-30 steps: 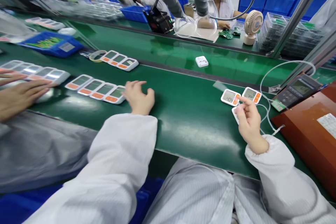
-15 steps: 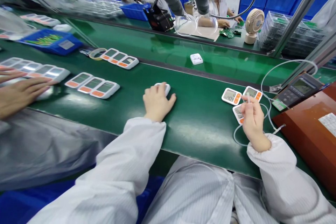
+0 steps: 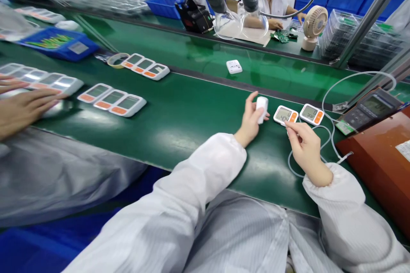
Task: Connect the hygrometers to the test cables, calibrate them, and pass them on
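Note:
My left hand is closed around a small white device, held on edge above the green bench. My right hand is closed in a pinch on the thin clear tube, whose end is hidden by the fingers. Just beyond those fingertips lies a white meter with orange buttons, its screen reading 404. A second such meter rests to its right, also with digits lit.
A handheld instrument leans by a brown box at right. Rows of meters lie leftward, near a co-worker's hand. One white device sits on the far strip. A small fan stands beyond.
My left hand has moved right, bringing the white device from mid-bench. My right hand has lowered slightly and tilted leftward. The third meter beside it no longer shows.

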`<state>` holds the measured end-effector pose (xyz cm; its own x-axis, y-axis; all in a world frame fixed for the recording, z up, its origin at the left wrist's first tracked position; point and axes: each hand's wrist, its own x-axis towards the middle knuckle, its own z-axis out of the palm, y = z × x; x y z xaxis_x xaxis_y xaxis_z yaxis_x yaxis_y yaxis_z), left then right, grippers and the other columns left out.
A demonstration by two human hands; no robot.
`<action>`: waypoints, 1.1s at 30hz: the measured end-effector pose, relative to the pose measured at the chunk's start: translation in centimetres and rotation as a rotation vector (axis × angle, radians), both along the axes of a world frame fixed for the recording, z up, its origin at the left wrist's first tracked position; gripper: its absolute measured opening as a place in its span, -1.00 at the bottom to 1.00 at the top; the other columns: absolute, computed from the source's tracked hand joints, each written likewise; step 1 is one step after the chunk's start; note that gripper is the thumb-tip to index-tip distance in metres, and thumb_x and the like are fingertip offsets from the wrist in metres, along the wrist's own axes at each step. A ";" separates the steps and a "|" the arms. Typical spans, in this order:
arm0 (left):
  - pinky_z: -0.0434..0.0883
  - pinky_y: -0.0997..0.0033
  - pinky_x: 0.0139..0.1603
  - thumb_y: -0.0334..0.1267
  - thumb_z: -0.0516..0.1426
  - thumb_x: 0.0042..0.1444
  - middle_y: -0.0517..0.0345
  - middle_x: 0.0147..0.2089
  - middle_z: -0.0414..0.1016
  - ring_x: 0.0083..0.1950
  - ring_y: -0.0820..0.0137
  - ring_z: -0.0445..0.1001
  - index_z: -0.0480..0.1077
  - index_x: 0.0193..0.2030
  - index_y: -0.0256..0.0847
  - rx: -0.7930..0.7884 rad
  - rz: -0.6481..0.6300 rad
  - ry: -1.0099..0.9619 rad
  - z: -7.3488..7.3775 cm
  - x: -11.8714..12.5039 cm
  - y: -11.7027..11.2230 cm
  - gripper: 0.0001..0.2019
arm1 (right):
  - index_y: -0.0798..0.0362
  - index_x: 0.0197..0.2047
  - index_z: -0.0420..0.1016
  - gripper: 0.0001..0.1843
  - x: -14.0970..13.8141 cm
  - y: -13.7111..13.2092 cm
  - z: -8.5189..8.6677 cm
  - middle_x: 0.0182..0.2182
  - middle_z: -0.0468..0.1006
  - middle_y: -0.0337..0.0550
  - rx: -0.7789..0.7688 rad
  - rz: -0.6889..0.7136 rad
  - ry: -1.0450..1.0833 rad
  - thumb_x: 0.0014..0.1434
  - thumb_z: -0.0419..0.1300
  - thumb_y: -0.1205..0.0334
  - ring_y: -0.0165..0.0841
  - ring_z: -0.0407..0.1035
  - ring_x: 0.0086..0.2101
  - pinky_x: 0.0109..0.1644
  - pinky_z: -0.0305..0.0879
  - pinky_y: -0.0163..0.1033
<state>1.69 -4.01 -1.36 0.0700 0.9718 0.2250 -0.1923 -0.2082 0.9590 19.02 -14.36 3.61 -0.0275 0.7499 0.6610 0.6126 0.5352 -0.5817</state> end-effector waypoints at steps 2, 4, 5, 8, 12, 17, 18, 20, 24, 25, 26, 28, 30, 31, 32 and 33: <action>0.48 0.29 -0.18 0.18 0.19 0.09 0.06 -0.03 0.47 -0.21 0.30 0.54 0.07 0.39 -0.03 0.031 -0.121 -0.119 0.4 2.5 -2.7 -0.21 | -0.02 -0.04 0.60 -0.76 0.0 0.0 0.0 -0.18 0.66 -0.10 0.016 -0.011 -0.038 0.42 0.09 0.27 -0.27 0.55 -0.20 -0.15 0.49 -0.16; 0.47 0.25 -0.02 0.17 0.20 0.10 0.01 0.06 0.48 -0.05 0.23 0.53 0.12 0.38 -0.06 0.022 -0.280 -0.214 0.7 3.7 -4.7 -0.23 | -0.01 -0.08 0.59 -0.78 0.1 0.0 0.1 -0.22 0.66 -0.11 0.021 -0.023 -0.067 0.41 0.10 0.27 -0.28 0.54 -0.25 -0.16 0.48 -0.16; 0.45 0.23 0.03 0.17 0.20 0.11 -0.02 0.09 0.47 0.01 0.20 0.51 0.17 0.37 -0.08 -0.004 -0.347 -0.247 0.9 3.9 -5.3 -0.25 | -0.02 -0.10 0.59 -0.79 0.0 0.0 0.2 -0.24 0.66 -0.12 0.018 -0.028 -0.076 0.40 0.11 0.27 -0.29 0.53 -0.29 -0.18 0.47 -0.16; 0.42 0.18 0.10 0.18 0.18 0.16 -0.06 0.13 0.47 0.07 0.16 0.49 0.30 0.28 -0.13 -0.092 -0.466 -0.292 1.2 3.5 -5.6 -0.36 | -0.01 -0.17 0.57 -0.85 0.0 -0.2 0.3 -0.32 0.63 -0.16 0.014 -0.025 -0.102 0.38 0.16 0.26 -0.34 0.47 -0.40 -0.28 0.42 -0.19; 0.42 0.21 0.06 0.19 0.18 0.17 -0.04 0.09 0.49 0.01 0.20 0.50 0.39 0.17 -0.14 -0.107 -0.480 -0.294 1.7 2.8 -4.8 -0.44 | 0.00 -0.21 0.54 -0.90 -0.2 -0.4 0.3 -0.35 0.60 -0.19 0.001 -0.007 -0.112 0.35 0.20 0.25 -0.36 0.43 -0.43 -0.32 0.38 -0.22; 0.41 0.27 -0.04 0.24 0.16 0.17 -0.03 0.01 0.51 -0.08 0.23 0.48 0.43 0.14 -0.16 -0.052 -0.467 -0.211 2.5 2.6 -5.2 -0.41 | -0.01 -0.28 0.50 -0.89 -0.4 -0.7 0.6 -0.41 0.57 -0.21 -0.030 -0.045 -0.074 0.32 0.20 0.24 -0.36 0.41 -0.45 -0.35 0.37 -0.22; 0.41 0.28 -0.06 0.24 0.15 0.17 -0.02 0.00 0.51 -0.09 0.23 0.47 0.43 0.15 -0.15 -0.051 -0.467 -0.210 2.6 2.6 -5.4 -0.42 | -0.02 -0.29 0.49 -0.88 -0.4 -0.7 0.7 -0.41 0.56 -0.22 -0.027 -0.048 -0.073 0.32 0.20 0.24 -0.36 0.41 -0.45 -0.35 0.36 -0.22; 0.41 0.29 -0.10 0.24 0.15 0.18 -0.01 -0.02 0.50 -0.12 0.25 0.47 0.42 0.16 -0.15 -0.064 -0.472 -0.216 2.6 2.5 -5.5 -0.42 | -0.02 -0.30 0.48 -0.88 -0.4 -0.7 0.7 -0.42 0.56 -0.23 -0.018 -0.054 -0.076 0.31 0.20 0.25 -0.36 0.41 -0.45 -0.35 0.36 -0.22; 0.41 0.28 -0.08 0.23 0.16 0.18 -0.01 -0.01 0.50 -0.10 0.24 0.46 0.42 0.16 -0.16 -0.057 -0.462 -0.205 2.5 2.4 -5.4 -0.42 | -0.02 -0.30 0.47 -0.89 -0.4 -0.7 0.8 -0.42 0.55 -0.23 -0.011 -0.047 -0.079 0.31 0.20 0.27 -0.36 0.41 -0.45 -0.35 0.35 -0.23; 0.41 0.27 -0.05 0.23 0.16 0.18 -0.02 0.00 0.50 -0.08 0.23 0.46 0.43 0.15 -0.16 -0.047 -0.456 -0.197 2.5 2.4 -5.4 -0.42 | -0.02 -0.30 0.47 -0.89 -0.4 -0.7 0.7 -0.42 0.55 -0.23 -0.015 -0.045 -0.079 0.31 0.19 0.27 -0.35 0.41 -0.44 -0.35 0.35 -0.22; 0.40 0.26 -0.03 0.24 0.15 0.18 -0.02 0.01 0.50 -0.06 0.22 0.46 0.44 0.14 -0.16 -0.038 -0.451 -0.189 2.6 2.4 -5.3 -0.42 | -0.02 -0.30 0.47 -0.89 -0.4 -0.6 0.7 -0.42 0.55 -0.23 -0.019 -0.044 -0.079 0.31 0.19 0.27 -0.35 0.41 -0.43 -0.34 0.35 -0.22; 0.40 0.26 -0.02 0.23 0.15 0.18 -0.02 0.01 0.50 -0.05 0.21 0.47 0.44 0.13 -0.16 -0.034 -0.453 -0.180 2.6 2.4 -5.3 -0.43 | -0.02 -0.30 0.47 -0.89 -0.4 -0.6 0.6 -0.41 0.55 -0.22 -0.028 -0.046 -0.077 0.31 0.18 0.27 -0.34 0.42 -0.42 -0.33 0.36 -0.21; 0.41 0.28 -0.05 0.23 0.16 0.18 -0.02 0.00 0.50 -0.07 0.22 0.47 0.44 0.13 -0.15 -0.039 -0.463 -0.179 2.7 2.4 -5.3 -0.43 | -0.03 -0.30 0.47 -0.89 -0.3 -0.6 0.6 -0.41 0.55 -0.22 -0.037 -0.042 -0.072 0.31 0.18 0.27 -0.34 0.42 -0.42 -0.33 0.36 -0.21; 0.41 0.29 -0.06 0.23 0.16 0.18 -0.02 0.00 0.51 -0.08 0.23 0.47 0.45 0.13 -0.15 -0.041 -0.466 -0.179 2.7 2.4 -5.3 -0.43 | -0.03 -0.30 0.47 -0.88 -0.3 -0.6 0.5 -0.42 0.55 -0.22 -0.043 -0.039 -0.070 0.31 0.18 0.26 -0.34 0.42 -0.42 -0.33 0.36 -0.21; 0.41 0.29 -0.07 0.24 0.16 0.17 -0.02 0.01 0.51 -0.08 0.23 0.47 0.45 0.12 -0.15 -0.040 -0.467 -0.180 2.8 2.4 -5.3 -0.43 | -0.03 -0.30 0.47 -0.88 -0.3 -0.6 0.5 -0.42 0.55 -0.22 -0.048 -0.035 -0.068 0.31 0.18 0.25 -0.34 0.42 -0.43 -0.33 0.36 -0.21; 0.41 0.29 -0.08 0.24 0.16 0.17 -0.02 0.02 0.51 -0.08 0.23 0.47 0.45 0.12 -0.15 -0.039 -0.465 -0.181 2.8 2.4 -5.3 -0.43 | -0.02 -0.30 0.47 -0.87 -0.3 -0.6 0.5 -0.42 0.55 -0.22 -0.053 -0.034 -0.067 0.31 0.17 0.25 -0.34 0.41 -0.43 -0.34 0.36 -0.21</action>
<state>4.12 -9.34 1.42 0.4611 0.8550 0.2374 -0.4200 -0.0254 0.9072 18.72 -14.91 4.06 -0.0446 0.7852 0.6177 0.6681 0.4831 -0.5659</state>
